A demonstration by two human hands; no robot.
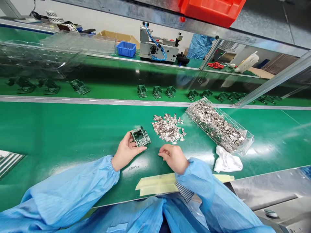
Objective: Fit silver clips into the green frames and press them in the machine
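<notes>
My left hand (126,149) grips a small square green circuit-board assembly (141,136) by its left and lower edges, raised a little over the green bench. Just right of it, my right hand (173,156) has its thumb and fingertips pinched together. Whatever is between those fingertips is hidden or too small to name. Beyond the right hand lies a loose pile of small silvery metal pieces (167,127). A clear plastic box (248,142) filled with more such pieces stands to the right of the pile.
A crumpled white cloth (227,160) lies in front of the box. Yellow tape (157,184) runs along the bench's near edge. Behind a metal rail (97,101), several similar board assemblies (157,92) stand in a row. A red bin (213,11) hangs overhead.
</notes>
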